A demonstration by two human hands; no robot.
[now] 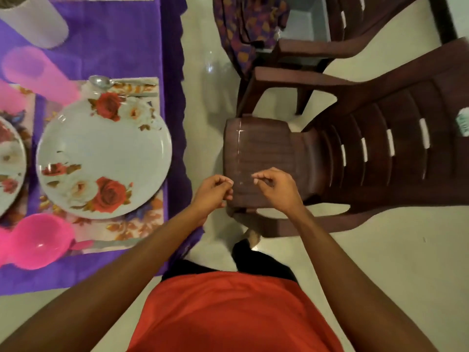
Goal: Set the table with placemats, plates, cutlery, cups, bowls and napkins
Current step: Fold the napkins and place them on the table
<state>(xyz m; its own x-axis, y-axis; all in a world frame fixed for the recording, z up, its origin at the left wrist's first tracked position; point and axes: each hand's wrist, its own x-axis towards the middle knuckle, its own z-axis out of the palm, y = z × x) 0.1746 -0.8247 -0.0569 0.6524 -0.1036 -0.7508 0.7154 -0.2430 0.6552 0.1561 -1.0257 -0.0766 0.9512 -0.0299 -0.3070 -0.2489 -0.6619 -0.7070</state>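
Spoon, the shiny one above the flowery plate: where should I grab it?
Probably by its thin handle, from the edge of the purple-covered table. The shiny metal spoon lies on the flowered placemat, handle pointing at that edge, its bowl end beside the rim of the round flowered plate.

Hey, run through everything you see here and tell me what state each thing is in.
Plate: empty, flat on the placemat.
Spoon: lying on the placemat beside the plate.
Pink bowl: upright, empty.
Pink cup: upright.
White cup: upright.
Chair: seat unoccupied.
Left hand: fingers curled; any hold unclear.
Right hand: fingers curled; any hold unclear.
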